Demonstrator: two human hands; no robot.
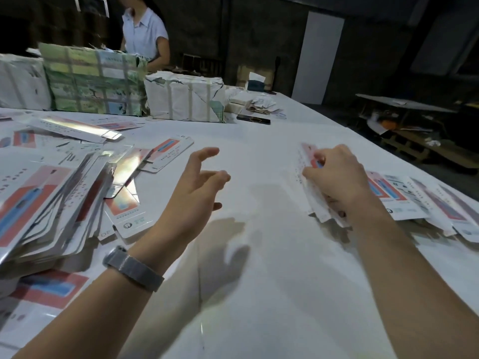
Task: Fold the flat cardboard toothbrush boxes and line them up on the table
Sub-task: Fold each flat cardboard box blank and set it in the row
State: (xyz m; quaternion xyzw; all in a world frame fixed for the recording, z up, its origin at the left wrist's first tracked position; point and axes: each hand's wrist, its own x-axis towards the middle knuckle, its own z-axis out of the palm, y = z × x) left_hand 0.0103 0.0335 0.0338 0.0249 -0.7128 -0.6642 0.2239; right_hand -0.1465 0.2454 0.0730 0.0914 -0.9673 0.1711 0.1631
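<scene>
The head view blurs the right hand (334,177) and the box (307,172) under it, so the print on the card is unreadable and the grip is partly hidden by the knuckles. What shows: the fingers curl onto the thin white card, pinching it against the white surface (259,255), with a pink and blue panel peeking out between the fingers. Behind the wrist of that hand a row of boxes (404,200) lies side by side, long and flat, glossy white with pink and blue panels; the frame edge cuts off its far end.

The left hand (194,193) hovers above the surface, fingers spread and loosely bent, holding nothing. A grey mesh watch band (132,268) wraps its wrist. To the outer side of this hand sits a pile of flats (51,198), stiff sheets fanned and overlapping, some with a shiny foil sheen; the frame edge cuts off the pile.

Beyond both hands stand wrapped bundles (181,99), paper-covered and strapped with tape, beside a dark flat phone (253,119). A person in a pale shirt (143,29) stands behind them, cropped at the top.
</scene>
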